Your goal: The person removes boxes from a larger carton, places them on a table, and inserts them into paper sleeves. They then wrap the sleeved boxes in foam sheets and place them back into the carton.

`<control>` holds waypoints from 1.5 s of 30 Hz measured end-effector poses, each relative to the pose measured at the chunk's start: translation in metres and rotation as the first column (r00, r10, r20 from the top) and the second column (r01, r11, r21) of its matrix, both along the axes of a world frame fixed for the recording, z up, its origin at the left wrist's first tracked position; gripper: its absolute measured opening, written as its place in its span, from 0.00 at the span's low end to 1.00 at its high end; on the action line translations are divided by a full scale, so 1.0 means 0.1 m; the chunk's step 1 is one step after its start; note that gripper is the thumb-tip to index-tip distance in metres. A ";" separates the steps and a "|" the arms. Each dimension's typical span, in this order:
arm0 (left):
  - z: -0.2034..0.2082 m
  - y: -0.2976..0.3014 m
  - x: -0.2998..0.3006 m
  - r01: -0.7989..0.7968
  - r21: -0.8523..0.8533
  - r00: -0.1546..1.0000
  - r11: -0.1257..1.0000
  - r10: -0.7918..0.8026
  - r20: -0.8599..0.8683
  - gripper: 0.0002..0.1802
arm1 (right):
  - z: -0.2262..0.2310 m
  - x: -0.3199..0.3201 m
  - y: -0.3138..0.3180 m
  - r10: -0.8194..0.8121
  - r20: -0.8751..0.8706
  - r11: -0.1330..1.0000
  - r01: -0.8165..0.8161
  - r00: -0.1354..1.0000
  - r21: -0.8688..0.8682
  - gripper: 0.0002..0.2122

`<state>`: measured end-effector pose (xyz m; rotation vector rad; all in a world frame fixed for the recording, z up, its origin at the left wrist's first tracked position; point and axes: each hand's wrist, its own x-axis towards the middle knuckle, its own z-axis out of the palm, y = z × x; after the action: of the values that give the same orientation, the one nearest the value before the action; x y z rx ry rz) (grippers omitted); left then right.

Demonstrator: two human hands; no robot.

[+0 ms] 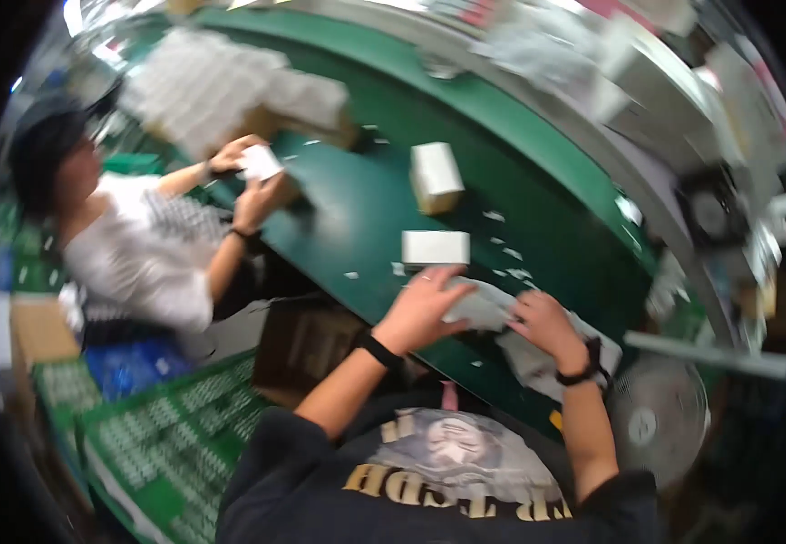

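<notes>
My left hand (422,310) has its fingers spread, with the thumb and index finger over the edge of a white, thin, crumpled sheet (484,306). Just beyond its fingertips a small white box (436,246) lies on the green table (357,236); whether they touch it I cannot tell. My right hand (547,325) is bent at the sheet's other end, its fingertips pinching there, somewhat blurred. Under the right wrist lies a heap of pale plastic-looking material (531,367). Farther off stands another white box (436,177) with a yellowish-brown side.
At the left, a seated co-worker (139,227) holds a white box (262,161) in both hands. Many white boxes (203,86) are stacked at the far left. Small white scraps (513,272) dot the table. A round fan (656,422) stands at the right, an open carton (307,349) below the edge.
</notes>
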<state>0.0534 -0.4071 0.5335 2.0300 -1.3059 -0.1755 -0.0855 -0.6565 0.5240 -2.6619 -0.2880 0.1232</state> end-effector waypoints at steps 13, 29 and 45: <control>-0.10 -0.36 0.08 0.137 0.371 0.982 0.918 -0.076 -0.174 0.24 | 0.09 -0.28 -0.25 -0.058 -0.017 0.998 0.057 0.998 -0.012 0.07; -0.06 -0.33 0.08 0.188 0.529 0.972 0.828 -0.236 0.023 0.12 | 0.12 -0.43 -0.41 -0.046 -0.058 0.998 0.044 0.997 -0.041 0.07; 0.02 -0.12 0.23 0.171 0.450 0.951 0.876 -0.267 0.157 0.11 | -0.02 -0.24 -0.40 -0.042 -0.104 0.998 0.037 0.994 -0.056 0.11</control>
<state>0.0768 -0.4193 0.5353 2.3102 -1.7646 -0.3907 -0.1091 -0.6967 0.5218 -2.7017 -0.2003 0.2615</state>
